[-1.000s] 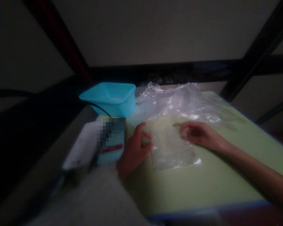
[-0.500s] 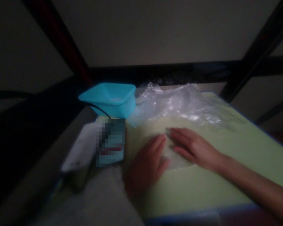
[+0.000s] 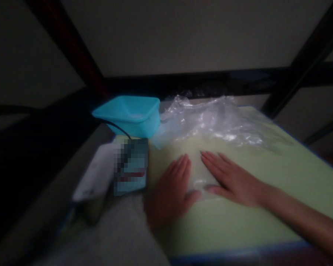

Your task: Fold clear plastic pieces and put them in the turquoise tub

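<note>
A clear plastic bag (image 3: 200,184) lies flat on the yellow-green tabletop (image 3: 224,229), its outline faint. My left hand (image 3: 174,192) rests on its left side with fingers stretched forward and the thumb pointing inward. On its right side my right hand (image 3: 229,177) lies flat, fingers extended toward the upper left and thumb apart. Neither hand grips anything. Just beyond the fingertips is a heap of crumpled clear plastic (image 3: 211,122). The picture is dim and soft, so the bag's far edge and any contents cannot be made out.
A turquoise plastic basin (image 3: 144,125) stands at the back left. Before it lies a blurred-out flat device (image 3: 133,166) with a black cable (image 3: 115,125), beside a white item (image 3: 97,171). Dark metal bars (image 3: 194,83) and a pale wall border the table's back.
Both hands have flattened out. My right hand has shifted slightly nearer me with its thumb spread, and the gap between my fingertips has widened, showing more of the plastic bag.
</note>
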The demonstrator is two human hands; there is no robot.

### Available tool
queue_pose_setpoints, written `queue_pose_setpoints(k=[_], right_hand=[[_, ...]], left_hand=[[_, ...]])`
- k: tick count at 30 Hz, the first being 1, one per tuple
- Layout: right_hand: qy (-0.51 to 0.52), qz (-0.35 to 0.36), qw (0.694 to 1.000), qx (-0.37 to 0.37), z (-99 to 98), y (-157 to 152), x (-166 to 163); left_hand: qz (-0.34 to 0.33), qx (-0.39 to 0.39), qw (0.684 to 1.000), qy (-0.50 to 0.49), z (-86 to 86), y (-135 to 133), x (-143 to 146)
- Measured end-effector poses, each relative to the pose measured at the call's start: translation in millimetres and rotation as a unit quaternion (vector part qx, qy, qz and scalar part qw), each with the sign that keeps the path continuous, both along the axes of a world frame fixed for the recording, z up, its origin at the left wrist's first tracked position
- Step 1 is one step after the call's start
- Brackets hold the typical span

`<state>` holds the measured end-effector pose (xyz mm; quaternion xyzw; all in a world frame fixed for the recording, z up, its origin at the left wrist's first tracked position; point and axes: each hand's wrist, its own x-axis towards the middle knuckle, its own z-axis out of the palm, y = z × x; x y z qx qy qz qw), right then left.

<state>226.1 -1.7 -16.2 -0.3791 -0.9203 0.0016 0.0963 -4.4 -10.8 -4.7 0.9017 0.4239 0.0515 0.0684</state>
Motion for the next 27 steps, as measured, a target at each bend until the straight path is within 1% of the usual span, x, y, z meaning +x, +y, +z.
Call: queue_pose_setpoints(k=[4,9,12,15,17,18,22,27], right_hand=[[0.001,-0.002,1.000,0.002,-0.9,-1,1],[0.008,0.005,1.000,-0.005,1.0,0,3],[0.026,0.010,1.000,-0.013,5.5,0,1],[0.033,0.017,0.999,-0.012,7.2,-1,-3],[0.027,0.023,0.999,-0.009,5.2,-1,-4],[0.022,0.023,0.999,-0.009,3.5,-1,-4],[0.006,0.021,1.000,-0.006,-2.1,-2,-2],[0.014,0.023,1.000,-0.002,-2.4,-3,-1]], left_hand=[[0.008,0.014,1.000,0.004,-2.7,0,-2],[0.007,0.009,1.000,-0.013,-5.4,2,-6],[-0.020,0.016,0.999,-0.047,-2.6,2,-8],[-0.088,0.017,0.994,-0.063,1.3,-1,-9],[-0.137,0.002,0.989,-0.050,2.8,-3,-8],[-0.149,-0.008,0.988,-0.041,3.1,-4,-7],[-0.145,-0.040,0.988,-0.025,4.2,-6,-6],[-0.149,-0.048,0.987,-0.042,7.1,-5,-7]])
